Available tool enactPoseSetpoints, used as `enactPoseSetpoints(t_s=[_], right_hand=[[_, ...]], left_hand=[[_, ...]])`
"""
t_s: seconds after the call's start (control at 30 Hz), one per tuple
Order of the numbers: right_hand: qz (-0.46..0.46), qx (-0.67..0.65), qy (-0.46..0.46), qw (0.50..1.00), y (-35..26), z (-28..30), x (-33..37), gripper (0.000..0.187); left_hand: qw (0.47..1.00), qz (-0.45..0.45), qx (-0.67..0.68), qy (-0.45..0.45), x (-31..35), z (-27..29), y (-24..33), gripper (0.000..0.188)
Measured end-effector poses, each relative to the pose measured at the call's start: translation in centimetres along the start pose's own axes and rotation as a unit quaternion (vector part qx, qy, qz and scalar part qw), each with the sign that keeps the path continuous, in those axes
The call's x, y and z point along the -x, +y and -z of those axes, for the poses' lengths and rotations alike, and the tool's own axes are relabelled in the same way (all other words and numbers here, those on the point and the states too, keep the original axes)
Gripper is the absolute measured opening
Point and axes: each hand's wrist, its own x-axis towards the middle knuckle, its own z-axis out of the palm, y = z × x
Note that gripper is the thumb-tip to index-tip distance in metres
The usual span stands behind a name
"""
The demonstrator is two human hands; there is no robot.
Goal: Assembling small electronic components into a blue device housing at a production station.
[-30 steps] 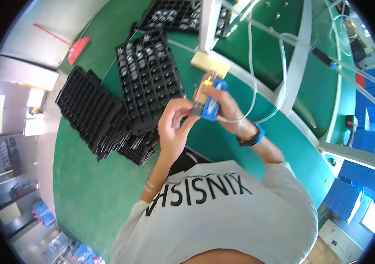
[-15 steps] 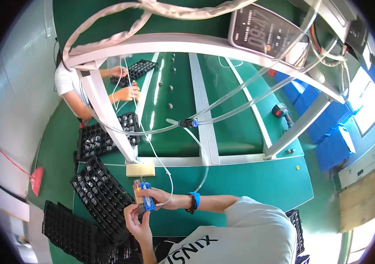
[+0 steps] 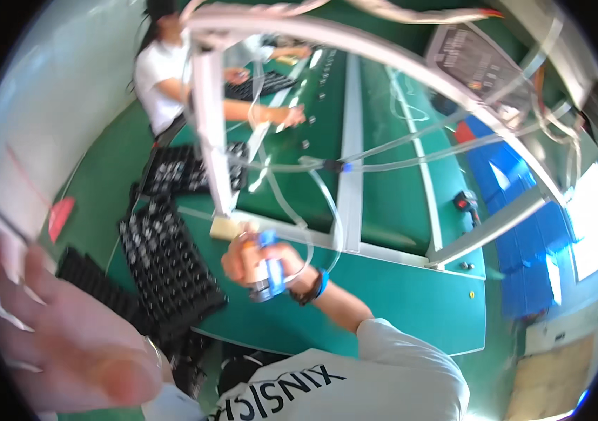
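My right hand (image 3: 288,261) is closed around a small handheld device (image 3: 265,263), blue on one side and orange on the other. A thin white tube runs from it up over the bench. Motion blurs the device, so its exact kind cannot be made out. Large and close at the lower left, my left hand (image 3: 81,337) is raised with its fingers spread and nothing in them. Just behind the device lies a pale yellow block (image 3: 225,228) at the foot of the frame. Beside my hands, on the left, sits a black compartment tray (image 3: 169,270) with small metal parts at its far end.
A white metal frame (image 3: 211,126) with hanging tubes spans the green bench. Another black tray (image 3: 179,170) of parts lies beyond; more trays (image 3: 95,281) are stacked left. Two co-workers sit at the far left; one reaches over the belt. A cordless tool (image 3: 466,203) lies right.
My left hand has left the device and swung up toward the lower left, opening. The right hand keeps hold of the device, shifted rightward in view. The whole view has turned.
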Motion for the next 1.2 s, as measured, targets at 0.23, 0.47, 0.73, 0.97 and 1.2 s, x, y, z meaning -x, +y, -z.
enactPoseSetpoints(t_s=[0.23,0.47,0.73,0.97,1.2], right_hand=[[0.229,-0.103,-0.381,0.890,-3.0,-3.7,-1.4,0.039],[0.246,-0.077,-0.293,0.921,-4.9,-5.6,1.1,0.027],[0.157,-0.099,-0.356,0.916,-6.0,-4.9,-0.3,0.021],[0.189,-0.083,-0.344,0.916,-5.4,-5.0,-0.5,0.020],[0.161,-0.036,-0.331,0.929,-5.8,-4.4,0.1,0.017]], left_hand=[[0.988,0.093,-0.116,-0.046,4.7,4.0,1.3,0.053],[0.969,0.165,-0.158,-0.092,8.4,5.9,1.2,0.051],[0.966,0.147,-0.154,-0.144,9.3,0.1,-0.8,0.050],[0.965,0.138,-0.153,-0.162,9.4,-0.6,-1.2,0.048],[0.968,0.158,-0.149,-0.125,9.2,0.5,-1.2,0.047]])
